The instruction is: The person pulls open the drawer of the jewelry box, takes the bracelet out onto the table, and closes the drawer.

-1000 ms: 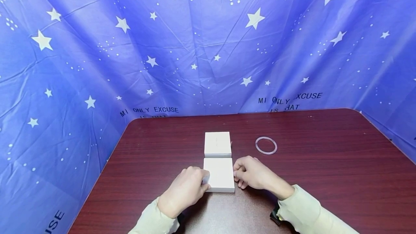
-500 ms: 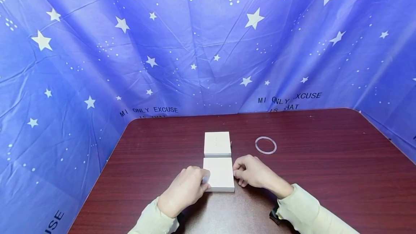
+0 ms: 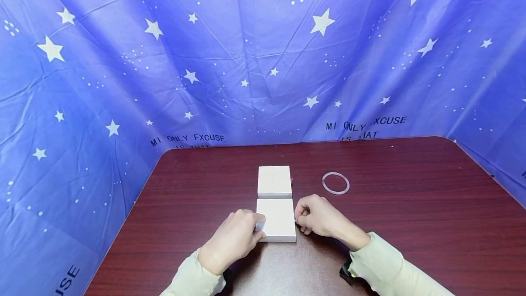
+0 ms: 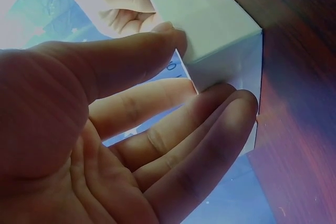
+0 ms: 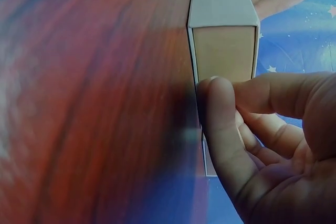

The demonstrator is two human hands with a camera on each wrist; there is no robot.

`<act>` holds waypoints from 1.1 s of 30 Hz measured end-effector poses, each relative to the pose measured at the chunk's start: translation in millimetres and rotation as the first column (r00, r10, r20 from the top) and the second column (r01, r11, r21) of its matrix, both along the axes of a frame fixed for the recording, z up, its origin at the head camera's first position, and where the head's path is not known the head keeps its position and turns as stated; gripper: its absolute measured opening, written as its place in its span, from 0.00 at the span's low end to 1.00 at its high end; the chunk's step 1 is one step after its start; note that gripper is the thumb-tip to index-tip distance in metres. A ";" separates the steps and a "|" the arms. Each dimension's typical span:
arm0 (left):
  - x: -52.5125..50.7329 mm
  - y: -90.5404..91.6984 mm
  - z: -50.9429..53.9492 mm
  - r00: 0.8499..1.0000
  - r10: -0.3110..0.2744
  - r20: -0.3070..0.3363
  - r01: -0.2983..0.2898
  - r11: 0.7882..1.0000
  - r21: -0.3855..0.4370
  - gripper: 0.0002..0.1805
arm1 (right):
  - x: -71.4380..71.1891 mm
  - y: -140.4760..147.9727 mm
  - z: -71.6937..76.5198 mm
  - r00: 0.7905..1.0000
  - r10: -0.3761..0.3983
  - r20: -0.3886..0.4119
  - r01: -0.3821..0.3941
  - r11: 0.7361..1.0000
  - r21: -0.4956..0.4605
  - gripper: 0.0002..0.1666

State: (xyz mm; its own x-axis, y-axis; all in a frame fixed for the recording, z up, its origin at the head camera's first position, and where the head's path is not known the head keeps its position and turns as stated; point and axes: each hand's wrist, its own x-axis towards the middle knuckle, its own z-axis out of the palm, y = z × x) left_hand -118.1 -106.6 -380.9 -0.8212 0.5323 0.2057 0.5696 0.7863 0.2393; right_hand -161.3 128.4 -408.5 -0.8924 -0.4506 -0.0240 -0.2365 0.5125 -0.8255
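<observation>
A flat white drawer box (image 3: 277, 220) lies on the table between my hands. My left hand (image 3: 236, 237) grips its left side, index finger over the top and thumb at the near left corner. At the opposite end, my right hand (image 3: 322, 217) brings thumb and index finger together. The right wrist view shows a tan inner drawer (image 5: 223, 51) framed by the white sleeve (image 5: 223, 1), with those fingertips pinching at its end face. Whatever lies between them is hidden. No gap shows between drawer and sleeve rim.
A second white box (image 3: 274, 180) sits directly behind the first, with a small tab at its right side. Beyond my right hand lies a pale lilac ring-shaped bangle (image 3: 335, 183). The dark red table (image 3: 197, 186) meets a blue star-print curtain (image 3: 255, 58) at the back.
Both hands keep their places on the drawer box. The right hand's fingers curl slightly closer together; the whole view shifts a little. The boxes and bangle stay put.
</observation>
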 end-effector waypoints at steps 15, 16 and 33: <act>0.9 0.4 -2.9 1.000 -0.001 -0.025 0.001 1.000 0.007 0.20 | 0.2 -0.9 -0.2 1.000 -0.005 0.023 0.005 1.000 -0.021 0.09; 0.8 0.4 -2.8 1.000 -0.001 -0.023 0.001 1.000 0.007 0.20 | 0.1 -0.8 -0.3 1.000 -0.003 0.021 0.003 1.000 -0.022 0.09; 1.2 0.3 -0.4 1.000 -0.003 0.000 0.003 1.000 -0.001 0.19 | -0.8 1.1 0.6 0.999 -0.018 0.027 0.019 0.999 -0.034 0.10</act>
State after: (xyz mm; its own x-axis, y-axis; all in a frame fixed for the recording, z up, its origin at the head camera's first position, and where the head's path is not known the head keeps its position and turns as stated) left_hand -116.8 -106.3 -381.3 -0.8196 0.5350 0.2051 0.5720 0.7848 0.2385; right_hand -162.1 129.6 -407.9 -0.8999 -0.4349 -0.0330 -0.2047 0.4879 -0.8486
